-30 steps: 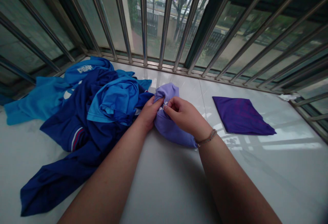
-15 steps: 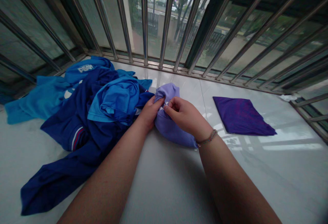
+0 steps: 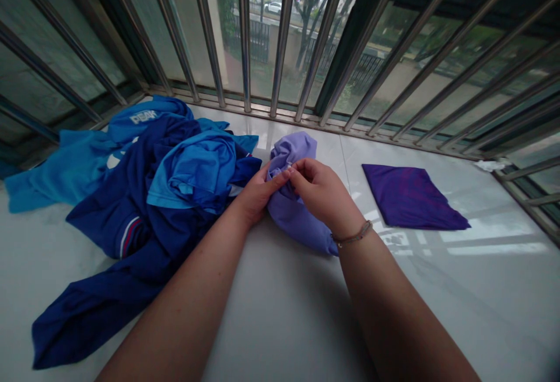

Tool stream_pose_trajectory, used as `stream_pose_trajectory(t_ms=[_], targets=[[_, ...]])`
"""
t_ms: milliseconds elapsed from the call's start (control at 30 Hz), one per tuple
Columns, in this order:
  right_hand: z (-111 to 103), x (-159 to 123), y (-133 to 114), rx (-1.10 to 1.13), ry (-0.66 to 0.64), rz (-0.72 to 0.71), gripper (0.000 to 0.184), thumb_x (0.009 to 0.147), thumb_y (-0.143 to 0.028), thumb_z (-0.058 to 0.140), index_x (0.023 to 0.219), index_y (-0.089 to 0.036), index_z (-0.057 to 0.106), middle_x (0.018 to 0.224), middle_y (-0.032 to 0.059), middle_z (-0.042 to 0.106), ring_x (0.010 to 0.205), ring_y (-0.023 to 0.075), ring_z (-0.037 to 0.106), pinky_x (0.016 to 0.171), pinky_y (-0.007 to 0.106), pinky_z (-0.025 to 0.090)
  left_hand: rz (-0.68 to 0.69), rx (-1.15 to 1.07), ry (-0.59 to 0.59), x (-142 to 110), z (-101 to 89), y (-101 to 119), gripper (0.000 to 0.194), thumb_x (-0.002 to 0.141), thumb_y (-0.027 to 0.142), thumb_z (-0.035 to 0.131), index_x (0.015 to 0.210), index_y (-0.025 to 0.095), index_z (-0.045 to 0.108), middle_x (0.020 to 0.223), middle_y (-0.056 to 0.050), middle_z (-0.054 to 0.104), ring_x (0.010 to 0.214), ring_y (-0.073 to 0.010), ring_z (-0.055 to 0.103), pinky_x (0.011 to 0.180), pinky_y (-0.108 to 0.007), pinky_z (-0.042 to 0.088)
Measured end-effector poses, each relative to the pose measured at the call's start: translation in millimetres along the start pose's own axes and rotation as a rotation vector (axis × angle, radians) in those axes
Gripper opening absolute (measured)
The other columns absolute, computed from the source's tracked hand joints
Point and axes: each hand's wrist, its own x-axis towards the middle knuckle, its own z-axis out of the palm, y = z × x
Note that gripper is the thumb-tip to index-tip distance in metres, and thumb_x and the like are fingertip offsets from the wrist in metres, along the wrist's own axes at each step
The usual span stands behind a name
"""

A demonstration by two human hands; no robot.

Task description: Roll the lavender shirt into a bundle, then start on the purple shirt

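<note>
Both hands are engaged on one item, a lavender cloth (image 3: 294, 216). The left hand (image 3: 257, 194) grasps its bunched edge from the side, thumb laid over the top. The right hand (image 3: 322, 191) pinches the same edge between thumb and forefinger, the two thumbs meeting there; a small white detail shows at the pinch (too small to identify). A thin bracelet (image 3: 355, 234) is noted on the right wrist.

The cloth sits between the hands, crumpled at the upper end, its smoother lower end reaching toward the right wrist. Whether it rests fully on the pale tiled floor (image 3: 280, 318) cannot be told.

Just left of the left hand lies a loose heap of clothes: a light blue garment (image 3: 196, 166) on top, a dark blue garment (image 3: 102, 312) spread beneath with a striped cuff (image 3: 130, 236), and, toward the far side, a blue top (image 3: 151, 116) with white lettering. Right of the hands, well apart, a purple cloth (image 3: 411, 198) lies flat and folded.

Metal bars (image 3: 282, 44) line the far edge, with a white scrap (image 3: 490, 165) near their right-hand corner. Outside, a pale car (image 3: 273, 7) is visible beyond a fence (image 3: 254, 38).
</note>
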Motion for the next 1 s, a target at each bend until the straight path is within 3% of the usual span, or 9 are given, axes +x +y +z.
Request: stream_pose_trajectory(t_ms=[633, 1000], targets=[[1.4, -1.6, -4.0, 0.027, -0.026, -0.012, 0.022, 0.097, -0.043, 0.064, 0.086, -0.024, 0.06, 0.076, -0.0008, 0.068, 0.077, 0.0198, 0.065, 0.07, 0.033, 0.044, -0.026, 0.002, 0.107, 4.8, -4.9, -2.7, 0.054, 0.076, 0.05, 0.098, 0.117, 0.019, 0.08, 0.097, -0.006, 0.083, 0.088, -0.0235, 0.079, 0.079, -0.031, 0.061], [1.0, -2.5, -5.5, 0.02, -0.037, -0.019, 0.026, 0.098, -0.044, 0.061, 0.083, -0.024, 0.058, 0.075, -0.0013, 0.065, 0.075, 0.019, 0.061, 0.07, 0.033, 0.042, -0.034, -0.001, 0.124, 4.8, -4.7, -2.3, 0.056, 0.074, 0.047, 0.098, 0.119, 0.019, 0.08, 0.098, -0.006, 0.084, 0.096, -0.027, 0.081, 0.086, -0.034, 0.063]])
